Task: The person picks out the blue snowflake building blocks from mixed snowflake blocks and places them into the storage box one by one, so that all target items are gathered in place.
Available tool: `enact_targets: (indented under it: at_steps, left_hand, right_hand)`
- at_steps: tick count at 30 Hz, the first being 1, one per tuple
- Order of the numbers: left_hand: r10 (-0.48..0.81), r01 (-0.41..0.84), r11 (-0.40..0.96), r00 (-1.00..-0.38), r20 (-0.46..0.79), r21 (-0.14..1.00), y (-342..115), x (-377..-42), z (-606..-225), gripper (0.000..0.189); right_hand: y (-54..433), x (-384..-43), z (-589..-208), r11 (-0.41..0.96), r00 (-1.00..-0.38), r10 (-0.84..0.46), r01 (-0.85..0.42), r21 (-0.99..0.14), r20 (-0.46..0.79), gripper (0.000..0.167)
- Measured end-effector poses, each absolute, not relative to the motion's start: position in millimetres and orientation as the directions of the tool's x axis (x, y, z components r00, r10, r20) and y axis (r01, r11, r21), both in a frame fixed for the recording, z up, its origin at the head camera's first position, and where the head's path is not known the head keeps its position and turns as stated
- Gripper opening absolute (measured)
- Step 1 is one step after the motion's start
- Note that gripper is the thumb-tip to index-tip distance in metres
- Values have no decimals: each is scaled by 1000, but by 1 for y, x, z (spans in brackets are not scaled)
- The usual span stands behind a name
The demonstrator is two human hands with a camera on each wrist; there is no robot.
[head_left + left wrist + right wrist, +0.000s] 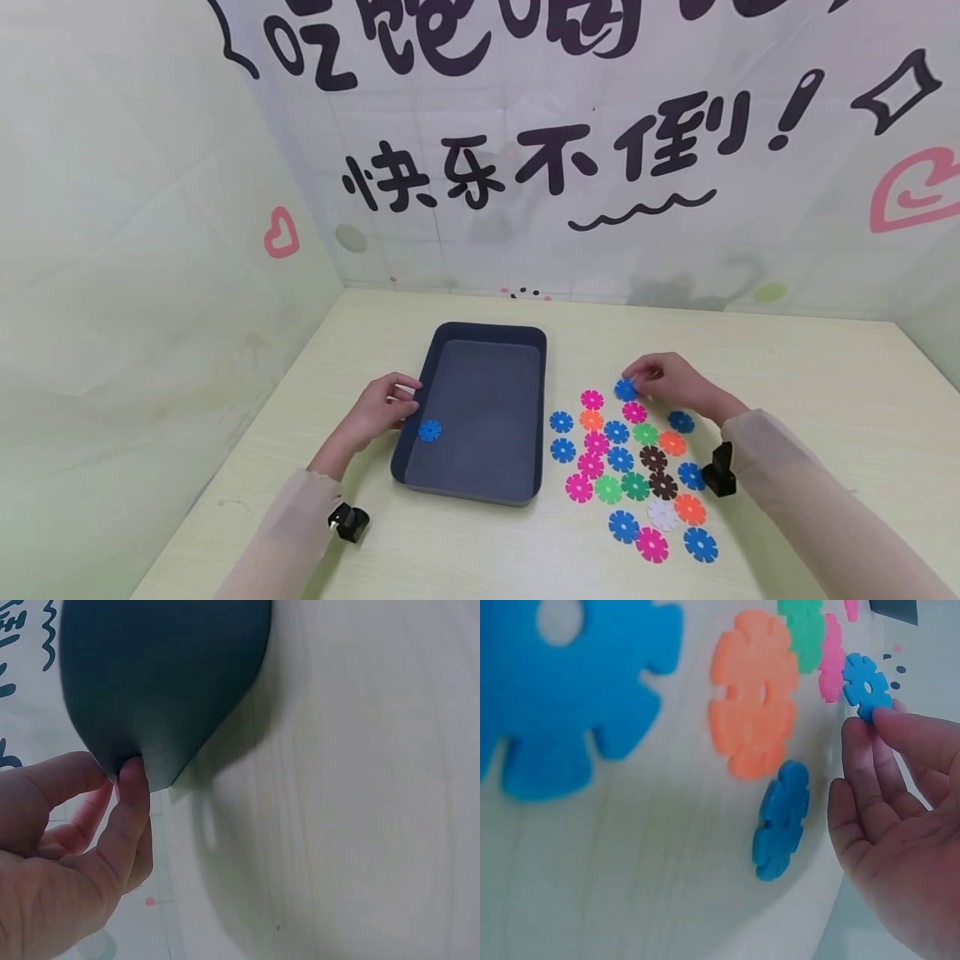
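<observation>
One disc in mid-frame tray; loose discs remain lower right. Right hand pinches blue disc; left hand pinches tray.

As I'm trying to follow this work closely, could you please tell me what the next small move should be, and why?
I'd probably have the right hand carry the pinched blue disc left and lower it into the tray: the thumb and fingers hold that disc, another blue disc lies inside the tray, and the left hand grips the tray's edge.
</observation>
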State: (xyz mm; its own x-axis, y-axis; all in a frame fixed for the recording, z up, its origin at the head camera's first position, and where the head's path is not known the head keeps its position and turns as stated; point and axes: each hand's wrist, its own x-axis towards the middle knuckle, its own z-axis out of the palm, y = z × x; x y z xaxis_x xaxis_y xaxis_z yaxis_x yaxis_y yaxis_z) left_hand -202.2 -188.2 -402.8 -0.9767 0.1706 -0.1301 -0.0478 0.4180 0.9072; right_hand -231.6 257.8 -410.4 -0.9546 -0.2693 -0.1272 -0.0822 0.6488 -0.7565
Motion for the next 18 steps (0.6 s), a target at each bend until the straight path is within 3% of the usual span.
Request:
enact_targets:
  at_steps: [9, 18]
  left_hand:
    - [152, -72, 431, -977, -152, 899, -187, -204, -405, 30]
    - [155, -67, 431, -977, -148, 900, -189, -205, -406, 30]
  right_hand:
    - [241, -235, -400, 588, -952, -302, -149, -795, -45, 21]
    - [192, -240, -381, 526, -939, -343, -167, -834, -29, 23]
